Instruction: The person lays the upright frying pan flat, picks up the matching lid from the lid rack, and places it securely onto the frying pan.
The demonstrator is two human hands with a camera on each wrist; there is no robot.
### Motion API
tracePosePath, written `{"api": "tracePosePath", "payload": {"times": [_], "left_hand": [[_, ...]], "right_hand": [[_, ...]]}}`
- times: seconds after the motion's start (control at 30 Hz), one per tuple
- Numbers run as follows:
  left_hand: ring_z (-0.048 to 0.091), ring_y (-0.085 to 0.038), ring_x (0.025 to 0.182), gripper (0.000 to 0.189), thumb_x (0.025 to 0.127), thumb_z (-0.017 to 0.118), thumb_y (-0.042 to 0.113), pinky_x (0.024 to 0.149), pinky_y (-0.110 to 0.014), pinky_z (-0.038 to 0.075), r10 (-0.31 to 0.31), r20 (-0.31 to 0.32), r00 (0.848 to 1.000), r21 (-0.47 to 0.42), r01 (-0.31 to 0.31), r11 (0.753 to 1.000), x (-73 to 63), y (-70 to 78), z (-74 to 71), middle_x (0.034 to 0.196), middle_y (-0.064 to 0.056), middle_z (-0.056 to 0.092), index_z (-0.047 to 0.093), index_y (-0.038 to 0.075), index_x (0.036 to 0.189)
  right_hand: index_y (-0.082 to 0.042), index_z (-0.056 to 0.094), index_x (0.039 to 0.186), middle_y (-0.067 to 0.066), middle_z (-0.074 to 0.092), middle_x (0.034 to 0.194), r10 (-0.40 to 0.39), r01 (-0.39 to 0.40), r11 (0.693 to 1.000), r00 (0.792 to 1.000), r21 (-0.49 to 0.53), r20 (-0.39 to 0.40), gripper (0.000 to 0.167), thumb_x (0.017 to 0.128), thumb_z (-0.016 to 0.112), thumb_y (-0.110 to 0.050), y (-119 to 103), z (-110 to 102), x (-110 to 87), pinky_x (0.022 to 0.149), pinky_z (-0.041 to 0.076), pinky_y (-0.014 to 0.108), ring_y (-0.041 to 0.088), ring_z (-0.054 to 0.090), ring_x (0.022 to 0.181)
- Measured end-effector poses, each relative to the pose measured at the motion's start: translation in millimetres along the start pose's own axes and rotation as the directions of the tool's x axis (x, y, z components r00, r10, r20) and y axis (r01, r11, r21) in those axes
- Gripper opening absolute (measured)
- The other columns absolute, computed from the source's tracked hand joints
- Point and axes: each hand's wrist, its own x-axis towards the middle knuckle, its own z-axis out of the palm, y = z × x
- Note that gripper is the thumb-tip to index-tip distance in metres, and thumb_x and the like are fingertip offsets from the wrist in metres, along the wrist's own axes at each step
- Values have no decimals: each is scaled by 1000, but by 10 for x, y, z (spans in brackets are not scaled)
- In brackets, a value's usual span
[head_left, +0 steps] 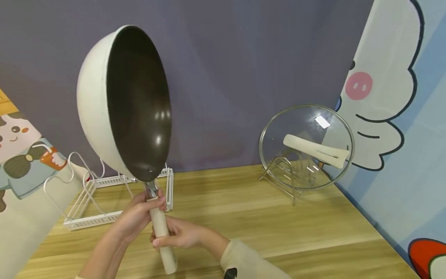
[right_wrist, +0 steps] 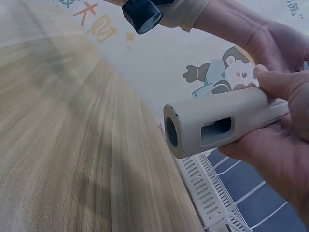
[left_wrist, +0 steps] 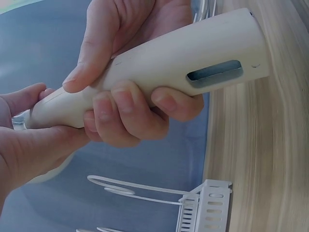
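Note:
A deep wok (head_left: 139,108), white outside and dark inside, is held up on its side with its opening turned to the right. Its cream handle (head_left: 161,228) points down toward me. My left hand (head_left: 134,217) grips the handle close to the metal neck. Lower on the handle, my right hand (head_left: 184,232) wraps its fingers and thumb around it. In the left wrist view the right hand's curled fingers (left_wrist: 128,113) show under the handle (left_wrist: 183,55), which has a slot near its end. The right wrist view shows the handle's hollow end (right_wrist: 172,133).
Behind the wok, a white wire rack (head_left: 94,221) stands on the wooden table (head_left: 223,217). At the right, a glass lid (head_left: 306,120) with a cream handle leans in a metal stand (head_left: 282,180). A grey backdrop (head_left: 223,77) rises behind, with cartoon-printed walls on both sides.

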Motion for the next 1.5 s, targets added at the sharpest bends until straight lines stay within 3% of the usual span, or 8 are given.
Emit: {"api": "tracePosePath", "payload": {"times": [0.4,0.63,0.9,1.13,1.3,1.5], "left_hand": [[50,-6,82,14,99,44,7,78,-22,45,41,15,999,1,-41,999,-112,-7,16,84,10,50,51,19,95],[51,-6,83,17,99,44,7,80,-23,46,44,32,999,-10,-43,999,-134,-7,41,86,12,52,52,22,96],[51,-7,82,17,99,44,8,79,-24,45,48,36,998,2,-48,999,-113,29,63,83,11,52,52,21,94],[50,-7,83,11,98,47,10,82,-24,45,17,39,999,8,-17,1000,11,107,188,85,10,51,51,20,95],[51,-6,81,13,97,49,9,81,-23,45,30,26,999,2,-31,1000,36,164,208,82,11,53,52,20,93],[51,-5,81,14,98,47,8,80,-22,45,60,86,994,-33,-58,998,19,165,179,83,12,54,52,21,97]], "right_hand": [[12,34,117,18,48,91,-55,53,998,996,33,74,26,96,46,6,-11,38,-13,72,45,9,-6,47,75],[10,33,120,17,48,93,-34,32,999,997,28,71,29,96,47,5,-25,62,-46,74,45,9,-6,47,77],[11,33,119,13,48,93,-47,46,999,997,29,60,27,96,47,3,-40,44,-61,76,46,10,-6,47,78],[9,37,115,19,50,95,-27,27,999,1000,-17,-3,24,95,50,3,-42,-63,-163,76,47,11,-5,49,79],[8,36,117,17,50,95,-43,43,999,999,-26,4,26,96,49,1,-81,-107,-160,77,47,11,-4,49,80],[8,35,118,17,49,95,-45,45,999,999,-22,14,27,95,49,2,-84,-106,-158,77,46,11,-4,48,79]]}}
